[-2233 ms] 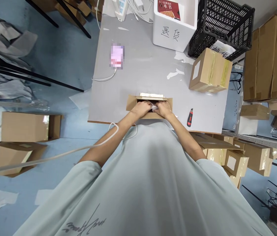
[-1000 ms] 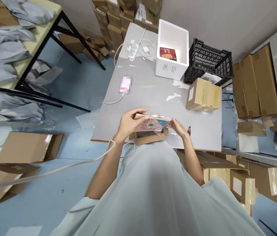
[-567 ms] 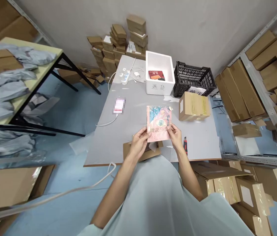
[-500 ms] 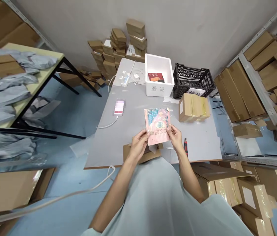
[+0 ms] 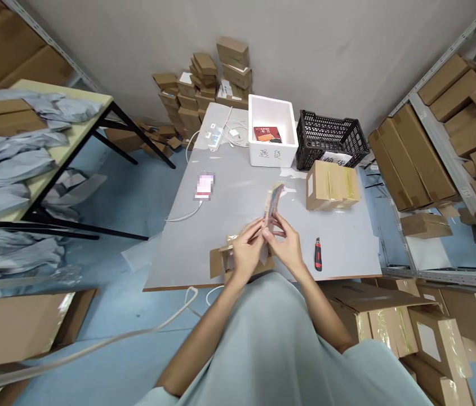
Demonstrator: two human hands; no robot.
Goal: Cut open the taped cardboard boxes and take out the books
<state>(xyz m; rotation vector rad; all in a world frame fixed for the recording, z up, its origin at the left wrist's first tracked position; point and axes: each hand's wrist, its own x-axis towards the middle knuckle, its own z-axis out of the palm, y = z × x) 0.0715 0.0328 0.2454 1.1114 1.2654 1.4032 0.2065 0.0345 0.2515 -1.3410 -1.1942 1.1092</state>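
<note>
Held above the near part of the table is a pink book (image 5: pixel 272 204), turned nearly edge-on so that its spine or page edge faces me. My left hand (image 5: pixel 248 248) grips its lower left side, and my right hand (image 5: pixel 284 241) grips its lower right side. Beneath both hands lies an open cardboard box (image 5: pixel 217 263), partly hidden by them. A red and black utility knife (image 5: pixel 318 255) rests on the table, to the right of my right hand.
A white foam box (image 5: pixel 273 158) with a red book (image 5: pixel 268 134) inside stands at the back, beside a black crate (image 5: pixel 331 138). A taped carton (image 5: pixel 333 186) sits in front of the crate. On the left are a blurred phone (image 5: pixel 204 186) and cables. Shelves of cartons (image 5: pixel 470 107) line the right.
The book has turned from cover facing me to nearly edge-on. Both hands have come closer together, the right one shifting left, and more of the utility knife and open box shows.
</note>
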